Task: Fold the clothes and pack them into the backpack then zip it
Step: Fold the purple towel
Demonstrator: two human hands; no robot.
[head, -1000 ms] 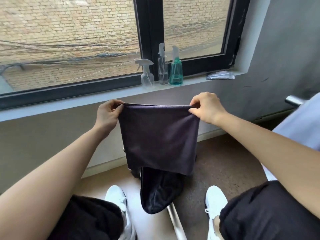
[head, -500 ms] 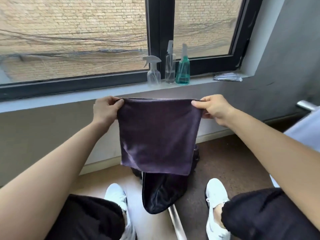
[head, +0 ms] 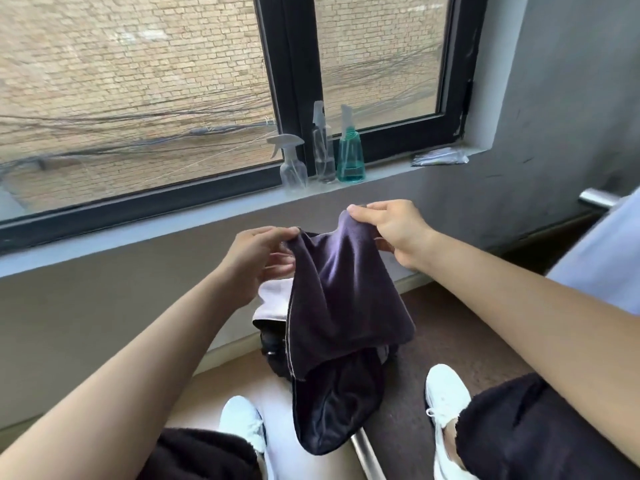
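A dark purple garment (head: 343,292) hangs folded in the air in front of me. My left hand (head: 256,261) pinches its left top corner. My right hand (head: 391,230) pinches its right top corner, a little higher. The two corners are close together and the cloth sags between them. Below it, on the floor between my feet, stands a black backpack (head: 332,410) with its mouth open. A white folded cloth (head: 273,303) shows at the backpack's top left, partly hidden by the garment.
Three spray bottles (head: 322,157) stand on the window sill (head: 173,223) ahead, with a plastic packet (head: 440,156) further right. My white shoes (head: 446,403) flank the backpack. A metal bar (head: 367,455) lies on the floor. A pale sheet (head: 602,258) is at right.
My hands have come together and moved lower, so the garment that was stretched flat between them now sags in a fold. The white cloth in the backpack has come into view.
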